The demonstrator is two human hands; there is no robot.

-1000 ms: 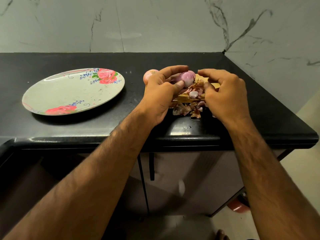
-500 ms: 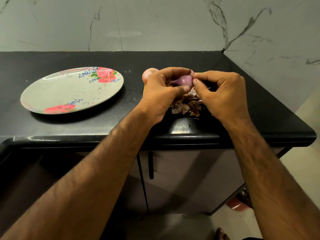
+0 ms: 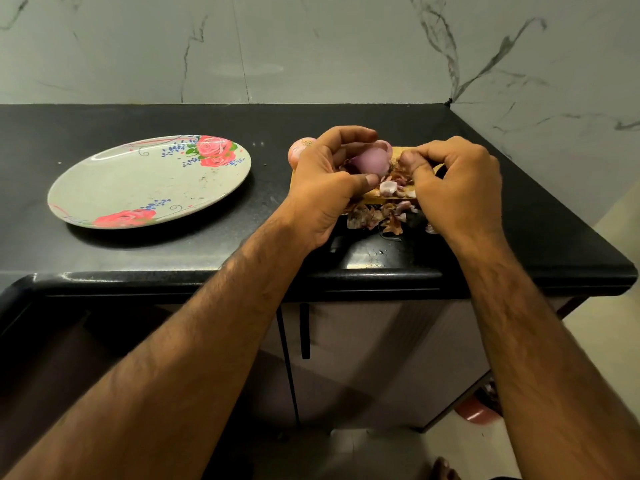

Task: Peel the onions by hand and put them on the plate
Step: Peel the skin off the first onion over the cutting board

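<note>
Holding the red onion (image 3: 370, 161) just above the wooden cutting board (image 3: 372, 199), the left grip (image 3: 329, 188) has fingers curled over the top of the bulb and the thumb pressed in beneath it. The onion shows smooth pale purple flesh over most of the visible side, so I judge the peeling to be nearly done on this one. The right grip (image 3: 457, 188) is bunched tight at the bulb's right end, thumb against fingertips, pinching what looks like a shred of skin (image 3: 398, 173); most of that shred is hidden by the fingers.

A bulb this small should be light and firm, but a bared layer is glossy and probably slippery, so it is best cupped round its widest part, as the left grip does, rather than nipped at the ends. The dry outer skin is thin, brittle and prone to tear into flakes. Any piece left is best caught at a loose edge near the root or tip and drawn along the curve.

Torn peelings (image 3: 375, 216) lie on the board's near edge and spill onto the black surface (image 3: 526, 223). A second onion (image 3: 300, 148), with its papery skin on, sits just behind the left grip. The flowered plate (image 3: 138, 190) stands well apart to the left and holds no onions yet.
</note>
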